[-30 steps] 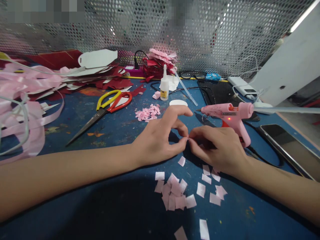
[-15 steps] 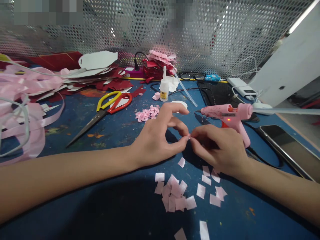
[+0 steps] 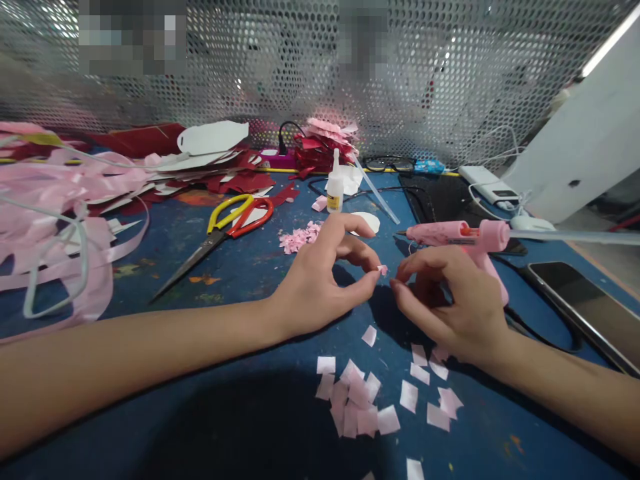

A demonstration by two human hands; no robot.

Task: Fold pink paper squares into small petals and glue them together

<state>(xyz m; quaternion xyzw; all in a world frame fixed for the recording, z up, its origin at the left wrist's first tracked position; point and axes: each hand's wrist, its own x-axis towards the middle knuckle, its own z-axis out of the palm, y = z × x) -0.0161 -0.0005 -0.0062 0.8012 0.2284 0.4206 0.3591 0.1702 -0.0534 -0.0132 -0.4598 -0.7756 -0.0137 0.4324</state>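
Note:
Between the thumb and a fingertip of my left hand is a small folded pink piece. My right hand is just to the right of it, thumb and fingertips slightly apart, with nothing visible between them. Below both hands, flat pink squares lie scattered and overlapping on the blue table. A heap of tiny folded pink pieces sits behind my left hand. Partly hidden behind my right hand lies a pink glue gun.
Scissors with yellow and red handles lie at left, beside pink ribbons. A small glue bottle stands at the back, before a metal mesh. A phone lies at right.
My right hand has let go of the small pink piece and moved slightly right, its fingertips parting. My left hand still holds the piece. The whole view has shifted a little.

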